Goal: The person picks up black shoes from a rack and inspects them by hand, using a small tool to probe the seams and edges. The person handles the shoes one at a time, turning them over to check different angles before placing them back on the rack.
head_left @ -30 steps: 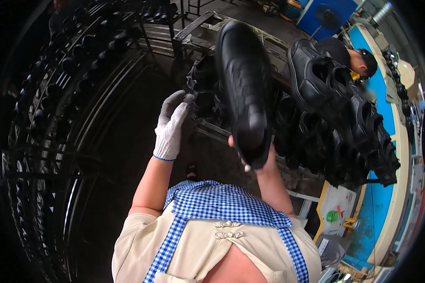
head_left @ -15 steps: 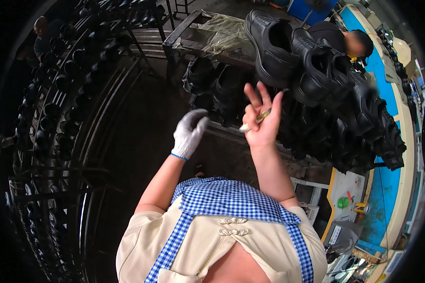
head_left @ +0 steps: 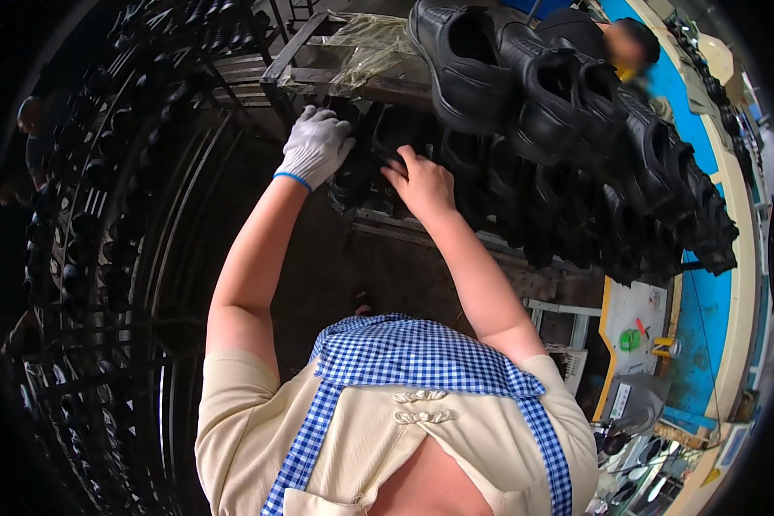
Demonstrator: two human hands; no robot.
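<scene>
My left hand [head_left: 316,148], in a white knitted glove with a blue cuff edge, reaches to the left end of the lower shoe row. Its fingers curl over a black shoe [head_left: 346,113] there, partly hidden by the glove. Just to the right, my bare right hand [head_left: 424,182] is bent with thumb and fingers close together, by another black shoe [head_left: 397,131]. What those fingers hold is hidden against the dark shoes. Above and to the right, a large black shoe [head_left: 466,73] stands on the upper tier, its opening facing me.
More black shoes [head_left: 654,155] run along the rack to the right. Clear plastic sheeting [head_left: 374,39] covers the rack's far left end. Tall shoe racks [head_left: 86,224] line the left. Beyond a blue-topped bench [head_left: 701,344] at right, a co-worker [head_left: 632,43] bends at the far side.
Both hands have moved forward to the lower row of shoes, the right also leftward. The slim yellowish tool with a white end, seen in my right hand before, no longer shows.
</scene>
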